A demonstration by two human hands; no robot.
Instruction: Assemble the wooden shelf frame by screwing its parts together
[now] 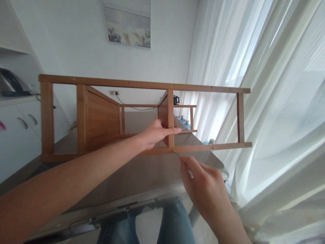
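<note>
A wooden shelf frame [142, 83] lies on its side on a grey table [142, 176]. My left hand [157, 133] reaches across and grips an upright post of the frame near its middle, fingers wrapped round it. My right hand [203, 183] is below the frame's lower rail, pinching a thin metal tool [177, 153], likely a hex key. The tool's tip touches the underside of the rail at the joint with the post.
White curtains [266, 101] hang at the right. A white cabinet [17, 128] stands at the left. A picture [128, 23] hangs on the back wall. A black kettle [176, 100] and small bottles [185, 121] sit on the table's far end. My jeans [165, 223] show below the table edge.
</note>
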